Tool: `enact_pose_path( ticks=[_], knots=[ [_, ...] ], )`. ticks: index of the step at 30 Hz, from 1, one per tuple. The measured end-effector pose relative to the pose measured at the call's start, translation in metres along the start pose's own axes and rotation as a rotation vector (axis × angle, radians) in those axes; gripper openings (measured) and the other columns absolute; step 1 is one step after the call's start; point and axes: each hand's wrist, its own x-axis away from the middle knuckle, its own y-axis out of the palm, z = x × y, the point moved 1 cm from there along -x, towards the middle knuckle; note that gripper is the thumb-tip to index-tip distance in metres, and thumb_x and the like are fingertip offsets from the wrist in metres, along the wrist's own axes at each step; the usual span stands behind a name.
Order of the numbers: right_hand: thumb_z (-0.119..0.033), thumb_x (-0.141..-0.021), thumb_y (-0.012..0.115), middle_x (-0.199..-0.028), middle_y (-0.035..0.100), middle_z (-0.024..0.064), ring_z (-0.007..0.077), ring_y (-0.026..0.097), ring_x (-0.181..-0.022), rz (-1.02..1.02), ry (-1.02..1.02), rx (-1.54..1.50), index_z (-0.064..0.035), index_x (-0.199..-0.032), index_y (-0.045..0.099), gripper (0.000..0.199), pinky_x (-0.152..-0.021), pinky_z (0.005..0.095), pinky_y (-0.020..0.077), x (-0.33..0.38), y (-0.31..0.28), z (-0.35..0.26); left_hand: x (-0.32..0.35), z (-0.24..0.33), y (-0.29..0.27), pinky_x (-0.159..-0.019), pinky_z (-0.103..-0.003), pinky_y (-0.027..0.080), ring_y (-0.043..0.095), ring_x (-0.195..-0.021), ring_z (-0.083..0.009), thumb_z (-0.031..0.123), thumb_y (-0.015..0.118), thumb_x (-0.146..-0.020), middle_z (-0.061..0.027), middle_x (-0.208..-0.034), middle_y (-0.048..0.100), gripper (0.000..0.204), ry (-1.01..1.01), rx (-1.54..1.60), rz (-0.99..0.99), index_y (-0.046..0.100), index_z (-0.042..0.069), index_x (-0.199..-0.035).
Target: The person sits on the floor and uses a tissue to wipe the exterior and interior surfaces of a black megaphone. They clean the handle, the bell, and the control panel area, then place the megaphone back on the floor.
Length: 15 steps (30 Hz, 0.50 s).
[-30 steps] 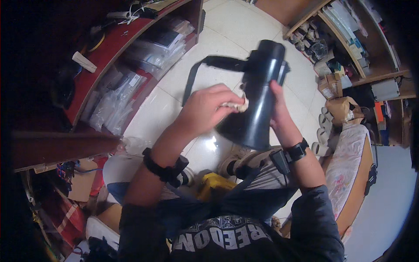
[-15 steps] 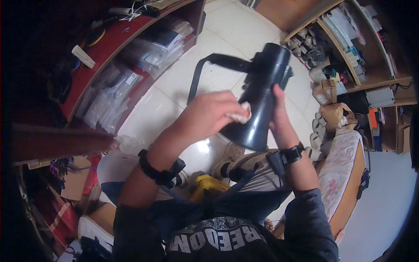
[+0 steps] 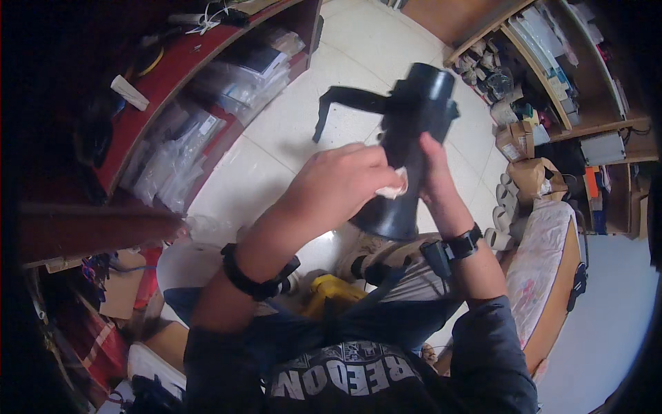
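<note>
A black megaphone [image 3: 407, 127] is held up over the tiled floor, its wide bell tilted down toward me and its narrow end pointing away. My right hand [image 3: 439, 176] grips it along the right side, thumb lying on top of the body. Pinched in my left hand [image 3: 345, 179] is a crumpled white cloth or tissue [image 3: 392, 188], pressed against the megaphone's surface just above the bell. The megaphone's black handle [image 3: 355, 98] juts out to the left, with a strap hanging from its end.
To the left stands a red-topped shelf [image 3: 165, 86] packed with clear plastic bags [image 3: 169, 165]. Wooden shelving [image 3: 586, 129] with boxes and paper bags fills the far right. Pale slippers [image 3: 505, 210] line the floor beside a covered bench [image 3: 541, 255]. Something yellow [image 3: 334, 290] sits between my legs.
My left hand has shifted a little to the right with the white cloth across the megaphone. The megaphone has turned slightly, and its strap hangs differently.
</note>
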Motion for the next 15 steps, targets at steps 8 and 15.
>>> enact_pose_path(
  ticks=[8,15],
  knots=[
    [-0.041,-0.086,0.068,-0.112,0.063,0.0144,0.0235,0.062,-0.101,-0.009,-0.009,-0.094,0.0018,-0.124,0.052,0.06,-0.09,0.0359,0.051,-0.005,-0.011,-0.01,0.005,-0.003,0.002,-0.07,-0.036,0.051,0.063,-0.082,-0.0256,-0.002,0.071,-0.07,-0.0054,-0.088,0.062,0.034,0.075,0.097,-0.067,0.071,0.015,-0.099],
    [-0.039,-0.086,0.068,-0.109,0.061,0.0108,0.0194,0.061,-0.097,0.103,-0.072,0.134,0.0006,-0.125,0.051,0.058,-0.084,0.0335,0.0514,-0.003,-0.003,-0.006,0.001,-0.008,0.008,-0.069,-0.035,0.052,0.063,-0.08,-0.025,0.002,0.073,-0.07,-0.006,-0.086,0.063,0.03,-0.046,0.05,0.08,0.072,0.014,-0.098]
  ],
)
